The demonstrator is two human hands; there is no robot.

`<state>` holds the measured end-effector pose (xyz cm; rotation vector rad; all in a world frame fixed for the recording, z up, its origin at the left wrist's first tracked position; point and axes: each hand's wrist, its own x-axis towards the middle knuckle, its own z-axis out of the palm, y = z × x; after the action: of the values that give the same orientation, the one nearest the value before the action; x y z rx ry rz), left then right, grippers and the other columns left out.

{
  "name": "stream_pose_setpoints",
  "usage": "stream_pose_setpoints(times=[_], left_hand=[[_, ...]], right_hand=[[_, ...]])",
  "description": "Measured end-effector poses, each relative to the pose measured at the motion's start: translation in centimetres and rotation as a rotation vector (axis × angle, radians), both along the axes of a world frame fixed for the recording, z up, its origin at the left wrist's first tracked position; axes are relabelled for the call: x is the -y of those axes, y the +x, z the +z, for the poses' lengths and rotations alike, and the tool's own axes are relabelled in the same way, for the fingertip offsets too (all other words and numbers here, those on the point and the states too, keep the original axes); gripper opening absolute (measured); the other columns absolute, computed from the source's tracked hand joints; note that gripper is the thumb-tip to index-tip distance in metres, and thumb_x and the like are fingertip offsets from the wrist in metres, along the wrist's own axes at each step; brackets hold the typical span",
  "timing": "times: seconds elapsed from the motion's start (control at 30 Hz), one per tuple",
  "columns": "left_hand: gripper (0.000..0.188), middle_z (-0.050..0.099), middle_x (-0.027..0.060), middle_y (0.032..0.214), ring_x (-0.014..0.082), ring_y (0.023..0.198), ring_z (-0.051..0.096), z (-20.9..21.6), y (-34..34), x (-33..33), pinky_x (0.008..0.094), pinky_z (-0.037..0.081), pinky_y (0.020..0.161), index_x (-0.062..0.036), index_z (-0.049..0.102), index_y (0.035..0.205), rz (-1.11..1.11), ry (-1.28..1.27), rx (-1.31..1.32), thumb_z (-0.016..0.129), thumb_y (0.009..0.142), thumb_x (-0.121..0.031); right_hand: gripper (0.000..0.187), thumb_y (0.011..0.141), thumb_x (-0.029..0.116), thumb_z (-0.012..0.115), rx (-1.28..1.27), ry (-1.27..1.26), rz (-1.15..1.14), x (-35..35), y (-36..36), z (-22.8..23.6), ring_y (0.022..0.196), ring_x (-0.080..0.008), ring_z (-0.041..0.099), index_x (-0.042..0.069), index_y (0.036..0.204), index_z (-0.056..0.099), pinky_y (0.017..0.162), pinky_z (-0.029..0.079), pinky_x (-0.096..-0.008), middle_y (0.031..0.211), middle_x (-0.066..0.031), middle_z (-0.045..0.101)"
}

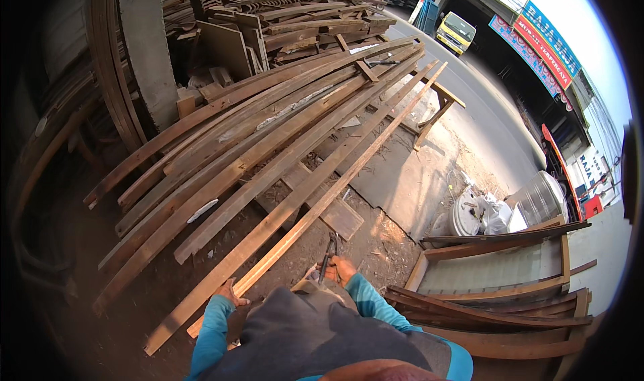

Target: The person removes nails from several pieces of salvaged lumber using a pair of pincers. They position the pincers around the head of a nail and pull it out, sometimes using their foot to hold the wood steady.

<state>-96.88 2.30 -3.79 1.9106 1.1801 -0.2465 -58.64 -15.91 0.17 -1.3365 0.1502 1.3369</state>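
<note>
My right hand [343, 268] is closed around a pair of dark metal pincers [328, 256], held upright just in front of my body. The tool's jaws point away from me, over the dirt ground. At the near end of the timbers, my left hand [230, 292] grips a narrow, light-coloured wooden batten [295, 230]; part of its grip is hidden. Directly left of the batten lies a wider wooden beam [221, 274], its sawn end close to my left forearm. Both pieces slope away toward the far right.
Several long beams [261, 149] lie side by side on my left, across wooden supports such as a trestle [437, 109]. Stacked lumber [302, 25] stands behind. Wooden frames [496, 274] lie at right, near a white drum [465, 213]. A yellow truck [456, 33] is on the road.
</note>
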Motion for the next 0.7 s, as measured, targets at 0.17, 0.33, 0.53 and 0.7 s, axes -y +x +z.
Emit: stream_pose_setpoints(times=[0.17,0.33,0.53,0.7], left_hand=[[0.118,0.039,0.0212,0.153,0.0357,0.141,0.039,2.7,2.5,-1.9,0.0444,0.037,0.115,-0.0064,0.030,0.153,-0.202,-0.185,-0.391,0.093,0.062,-0.045],[0.110,0.037,0.0197,0.155,0.0346,0.139,0.040,-2.4,0.0,-2.4,0.0435,0.038,0.114,-0.0071,0.027,0.155,0.028,-0.433,-0.109,0.089,0.070,-0.040],[0.095,0.065,0.0155,0.123,0.0268,0.110,0.064,-4.4,1.3,-1.4,0.0356,0.051,0.099,-0.0041,0.049,0.138,-0.147,-0.067,-0.140,0.094,0.058,-0.031],[0.062,0.066,0.0094,0.116,0.0241,0.093,0.060,-10.7,-2.9,-0.3,0.0383,0.047,0.079,-0.0082,0.054,0.132,0.395,-0.557,0.207,0.077,0.077,-0.025]], right_hand=[[0.032,0.093,0.007,0.044,0.023,-0.012,-0.072,0.4,-0.5,-0.6,0.102,-0.0391,0.067,-0.005,0.122,0.047,0.092,0.058,-0.0501,0.108,-0.0245,0.063],[0.033,0.097,0.011,0.042,0.018,-0.026,-0.060,1.0,-1.3,-0.1,0.105,-0.0382,0.067,-0.004,0.127,0.046,0.094,0.057,-0.0490,0.112,-0.0239,0.063],[0.038,0.102,0.018,0.043,-0.005,-0.066,-0.107,3.3,-0.8,-0.4,0.108,-0.0365,0.066,-0.004,0.134,0.042,0.093,0.057,-0.0463,0.117,-0.0238,0.062],[0.038,0.104,0.024,0.044,-0.023,-0.068,-0.085,2.2,-1.7,-2.0,0.099,-0.0366,0.069,0.000,0.134,0.045,0.083,0.060,-0.0465,0.113,-0.0221,0.064]])
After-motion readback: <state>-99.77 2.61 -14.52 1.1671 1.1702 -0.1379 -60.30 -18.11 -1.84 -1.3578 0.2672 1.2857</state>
